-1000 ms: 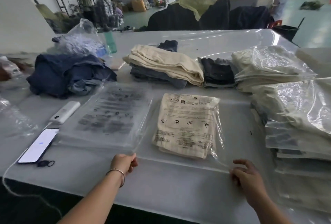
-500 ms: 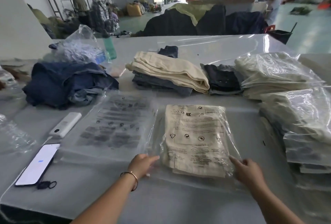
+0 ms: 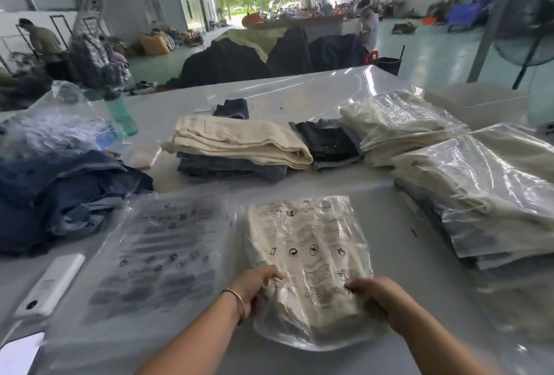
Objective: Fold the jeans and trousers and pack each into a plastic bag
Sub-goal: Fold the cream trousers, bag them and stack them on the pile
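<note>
Folded cream trousers sit inside a clear printed plastic bag (image 3: 308, 257) on the table in front of me. My left hand (image 3: 254, 290) grips the bag's near left side, fingers curled over it. My right hand (image 3: 377, 296) grips the near right side the same way. The bag's near end is lifted and bunched between both hands. A stack of empty printed bags (image 3: 162, 257) lies flat to the left. Folded cream trousers (image 3: 239, 143) lie on folded jeans behind.
Unfolded blue jeans (image 3: 60, 194) are heaped at the left. Packed bags (image 3: 473, 191) are stacked at the right, more behind (image 3: 398, 122). Dark folded trousers (image 3: 326, 143) lie mid-table. A white remote-like device (image 3: 51, 284) and a phone (image 3: 18, 356) lie near the left front edge.
Both hands moved from the bag's open flap at the front edge inward onto the packed trousers. They now grip the bag's near end and lift it.
</note>
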The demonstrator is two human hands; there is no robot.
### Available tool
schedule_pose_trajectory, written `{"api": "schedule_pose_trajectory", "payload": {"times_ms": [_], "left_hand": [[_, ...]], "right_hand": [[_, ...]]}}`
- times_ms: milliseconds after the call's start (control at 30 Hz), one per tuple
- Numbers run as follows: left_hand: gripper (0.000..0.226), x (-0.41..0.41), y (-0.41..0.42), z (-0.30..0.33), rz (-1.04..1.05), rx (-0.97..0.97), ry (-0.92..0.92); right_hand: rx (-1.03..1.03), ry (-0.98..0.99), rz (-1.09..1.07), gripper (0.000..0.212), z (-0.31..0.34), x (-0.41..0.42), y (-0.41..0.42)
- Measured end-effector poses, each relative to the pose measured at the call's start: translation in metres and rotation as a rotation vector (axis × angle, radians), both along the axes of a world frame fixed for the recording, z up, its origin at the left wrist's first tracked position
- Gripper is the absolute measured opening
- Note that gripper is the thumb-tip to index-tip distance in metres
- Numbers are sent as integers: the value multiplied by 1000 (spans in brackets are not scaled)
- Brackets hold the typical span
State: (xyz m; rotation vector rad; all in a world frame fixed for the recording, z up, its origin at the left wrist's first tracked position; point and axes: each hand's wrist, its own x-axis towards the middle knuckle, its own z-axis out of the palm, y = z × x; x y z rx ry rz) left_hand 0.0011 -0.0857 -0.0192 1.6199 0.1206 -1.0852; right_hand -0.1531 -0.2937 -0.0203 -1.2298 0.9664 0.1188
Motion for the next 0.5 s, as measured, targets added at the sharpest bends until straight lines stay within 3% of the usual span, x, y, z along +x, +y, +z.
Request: {"api": "schedule_pose_trajectory", "payload": {"times_ms": [67,167,367,500], "left_hand": [[15,-3,1,4,-38,-17,-4],[38,-10,-6,14,-42,-43,-138],[45,-25,-44,55,79,-290,-179],[45,-37,-92,90,48,-444,-205]], "right_hand": [[40,-68,-7,13,3,-3,5],[47,-164,-11,30,8,-1,7],[-244,-310,89,24,55,-1,-16],[-481,-461,109,26,110,-19,-64]]}}
